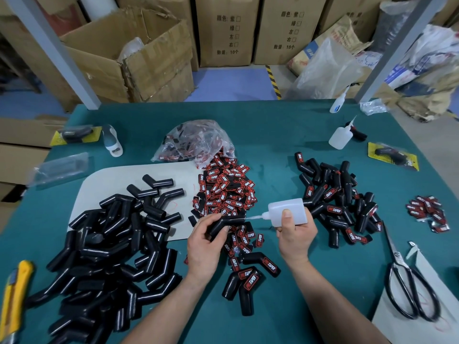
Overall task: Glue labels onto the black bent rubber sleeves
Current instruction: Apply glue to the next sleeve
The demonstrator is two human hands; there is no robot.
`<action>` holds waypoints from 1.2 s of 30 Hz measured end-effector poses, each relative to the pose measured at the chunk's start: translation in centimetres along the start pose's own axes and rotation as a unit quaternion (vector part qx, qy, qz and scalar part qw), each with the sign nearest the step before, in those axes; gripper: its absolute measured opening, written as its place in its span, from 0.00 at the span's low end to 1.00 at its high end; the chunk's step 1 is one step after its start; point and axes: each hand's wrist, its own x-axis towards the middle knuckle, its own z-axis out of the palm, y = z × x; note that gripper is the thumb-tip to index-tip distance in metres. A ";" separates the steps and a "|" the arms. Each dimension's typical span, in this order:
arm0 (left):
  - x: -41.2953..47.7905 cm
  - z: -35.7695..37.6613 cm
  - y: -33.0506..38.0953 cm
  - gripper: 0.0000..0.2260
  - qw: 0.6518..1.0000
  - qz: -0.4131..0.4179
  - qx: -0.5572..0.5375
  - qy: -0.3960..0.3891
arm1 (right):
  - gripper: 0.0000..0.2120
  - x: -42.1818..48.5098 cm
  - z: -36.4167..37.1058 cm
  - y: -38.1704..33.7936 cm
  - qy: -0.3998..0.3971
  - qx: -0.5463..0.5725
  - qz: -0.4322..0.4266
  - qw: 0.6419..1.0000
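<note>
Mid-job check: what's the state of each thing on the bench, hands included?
left hand: grips a bare sleeve.
right hand: holds the glue bottle tipped sideways, nozzle at that sleeve.
left pile: sleeves unlabelled.
right pile: sleeves labelled.
plastic bag: open, labels spilled in front.
scissors: closed, lying flat.

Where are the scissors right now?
In the head view, the scissors lie flat on the near right side of the green table, to the right of the right hand holding the glue bottle, with their handles partly on a white sheet.
</note>
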 end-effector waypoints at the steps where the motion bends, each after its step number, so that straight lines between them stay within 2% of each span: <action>1: 0.0 0.0 0.0 0.18 1.000 0.002 0.001 0.002 | 0.20 0.0 0.0 0.1 0.001 -0.003 0.002 1.000; 5: 0.0 0.0 0.2 0.18 1.000 0.014 0.014 0.004 | 0.27 0.1 -0.1 0.5 -0.002 -0.015 0.008 1.000; 10: 0.0 0.0 0.3 0.19 0.999 0.023 0.027 0.002 | 0.28 0.0 -0.1 0.7 -0.008 -0.021 0.005 1.000; 15: 0.0 0.0 0.2 0.19 0.999 0.030 0.029 0.007 | 0.21 0.0 -0.1 1.1 -0.006 -0.032 0.003 0.999; 26: 0.0 -0.1 -0.2 0.19 0.999 0.026 0.026 -0.001 | 0.16 -0.1 0.0 0.9 -0.008 -0.033 -0.010 0.999; 36: 0.0 -0.1 -0.3 0.19 0.999 0.034 0.026 -0.001 | 0.18 -0.1 0.0 1.1 -0.004 -0.026 0.002 1.000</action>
